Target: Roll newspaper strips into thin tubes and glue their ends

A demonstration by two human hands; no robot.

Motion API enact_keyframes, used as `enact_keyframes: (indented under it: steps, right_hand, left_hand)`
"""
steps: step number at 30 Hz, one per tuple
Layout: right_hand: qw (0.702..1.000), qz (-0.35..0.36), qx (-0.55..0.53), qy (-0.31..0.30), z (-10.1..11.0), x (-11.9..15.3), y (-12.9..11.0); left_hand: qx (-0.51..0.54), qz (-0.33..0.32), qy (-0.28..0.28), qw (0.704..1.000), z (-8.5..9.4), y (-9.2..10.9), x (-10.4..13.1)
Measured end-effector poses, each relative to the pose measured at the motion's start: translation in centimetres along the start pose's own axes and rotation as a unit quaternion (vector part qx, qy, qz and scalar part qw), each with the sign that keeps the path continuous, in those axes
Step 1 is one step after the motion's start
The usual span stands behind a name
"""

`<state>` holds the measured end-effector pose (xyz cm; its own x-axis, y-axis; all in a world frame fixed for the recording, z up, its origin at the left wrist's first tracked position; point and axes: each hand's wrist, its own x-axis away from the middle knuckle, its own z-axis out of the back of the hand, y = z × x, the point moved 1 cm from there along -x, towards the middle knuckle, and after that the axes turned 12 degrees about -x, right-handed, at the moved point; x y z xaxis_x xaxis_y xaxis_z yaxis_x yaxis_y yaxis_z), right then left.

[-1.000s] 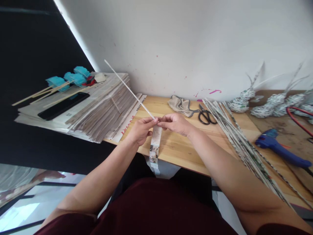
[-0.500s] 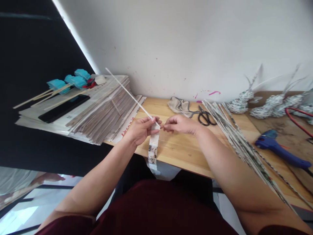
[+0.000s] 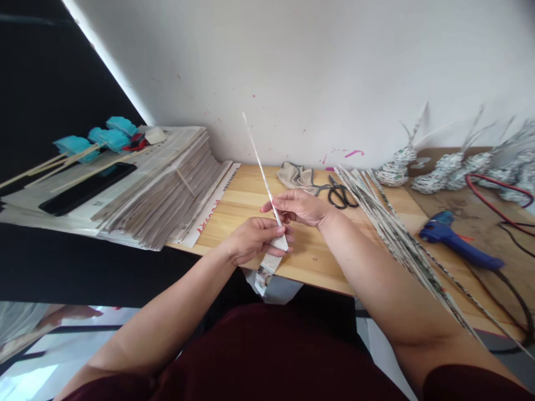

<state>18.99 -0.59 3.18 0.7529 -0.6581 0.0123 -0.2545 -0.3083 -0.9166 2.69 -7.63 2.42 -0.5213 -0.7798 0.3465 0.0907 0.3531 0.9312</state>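
A thin rolled paper tube [image 3: 259, 161] leans up and to the left above the table's front part. Its lower end runs into a flat printed paper strip [image 3: 264, 277] that hangs over the table edge. My left hand [image 3: 257, 239] is closed, pinching the place where tube and strip meet between thumb and fingers. Just above it, my right hand [image 3: 300, 207] has its curled fingers on the tube; some of its fingertips are hidden behind the tube and the left hand.
A tall newspaper stack [image 3: 167, 184] with a phone [image 3: 87, 188] and blue-topped sticks [image 3: 115, 133] stands left. Behind the hands lie a cloth [image 3: 296, 177] and scissors [image 3: 340, 195]. Rolled paper sticks [image 3: 401, 250], a blue glue gun [image 3: 462, 242] and woven paper shapes [image 3: 443, 171] occupy the right.
The tube has swung from a strong leftward slant to a steeper one. My left hand has moved down and right; my right hand has come from beside the strip onto the tube.
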Motion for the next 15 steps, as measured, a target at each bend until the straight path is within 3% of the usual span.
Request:
enact_keyframes:
  steps: [4, 15]
  right_hand:
    - [1.0, 0.019, -0.001, 0.018, 0.06, -0.01, -0.26]
    - [0.989, 0.05, -0.013, 0.139, -0.07, -0.84, -0.03]
  left_hand:
    - [-0.008, 0.001, 0.022, 1.0, -0.12, 0.01, 0.07]
    - [-0.043, 0.0, 0.063, 0.997, -0.29, -0.6, 0.17]
